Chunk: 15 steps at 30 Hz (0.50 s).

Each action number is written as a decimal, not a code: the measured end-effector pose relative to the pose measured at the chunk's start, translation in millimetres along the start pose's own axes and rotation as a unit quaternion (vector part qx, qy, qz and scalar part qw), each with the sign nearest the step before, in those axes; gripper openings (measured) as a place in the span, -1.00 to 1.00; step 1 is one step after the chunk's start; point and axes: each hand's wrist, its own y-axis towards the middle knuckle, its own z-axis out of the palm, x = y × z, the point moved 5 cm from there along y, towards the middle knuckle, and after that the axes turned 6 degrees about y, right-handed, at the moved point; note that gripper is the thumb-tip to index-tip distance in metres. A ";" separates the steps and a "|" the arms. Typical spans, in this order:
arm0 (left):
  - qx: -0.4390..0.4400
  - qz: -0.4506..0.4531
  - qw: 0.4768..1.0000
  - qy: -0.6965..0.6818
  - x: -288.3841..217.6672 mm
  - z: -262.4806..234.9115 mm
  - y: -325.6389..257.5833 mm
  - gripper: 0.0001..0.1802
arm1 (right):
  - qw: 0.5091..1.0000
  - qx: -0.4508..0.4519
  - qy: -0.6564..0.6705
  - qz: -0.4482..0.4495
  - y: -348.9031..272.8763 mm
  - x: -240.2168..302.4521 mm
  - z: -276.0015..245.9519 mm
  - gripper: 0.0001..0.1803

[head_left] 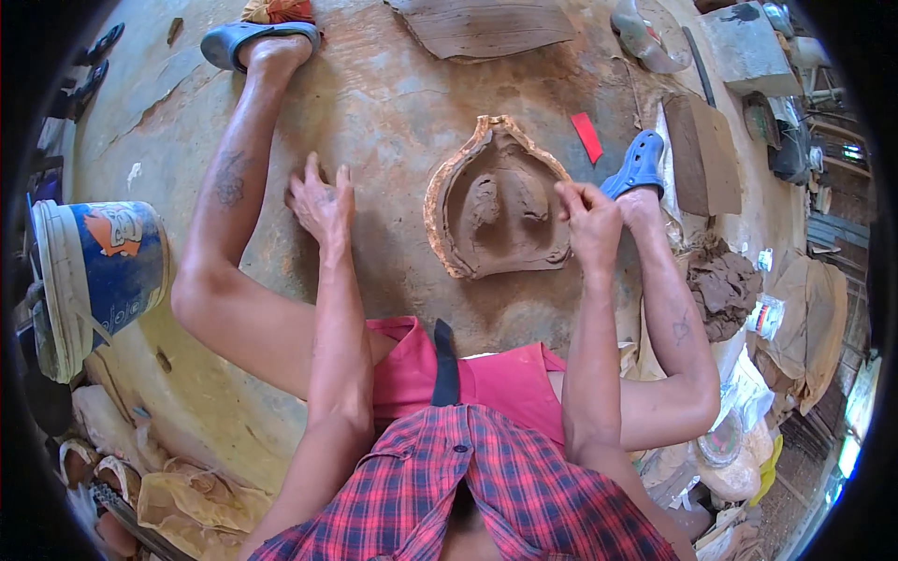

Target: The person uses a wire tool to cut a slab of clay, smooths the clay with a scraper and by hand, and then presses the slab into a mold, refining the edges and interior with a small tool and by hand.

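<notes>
On the floor in front of me lies a pointed, rounded mould [436, 210] with a rough orange-brown rim. Wet grey-brown clay [510, 245] lines it, with two raised lumps inside. My right hand [591, 217] is at the mould's right edge, its fingers curled and pressed together; what they hold, if anything, is hidden. Left of the mould, apart from it, my left hand [325, 201] hovers over or rests on the floor with fingers spread and nothing in them.
A red strip [586, 137] lies beyond the mould. Clay slabs [482, 26] sit at the far side, with a brown slab [702, 154] and a clay lump [722, 290] on the right. A blue-and-white bucket [103, 271] stands left. My legs flank the work.
</notes>
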 end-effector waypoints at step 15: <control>0.326 -0.021 0.525 -0.786 -131.3 -73.1 -99.8 -0.44 | 0.962 -0.068 0.089 -0.248 -89.3 108.9 113.2 -0.43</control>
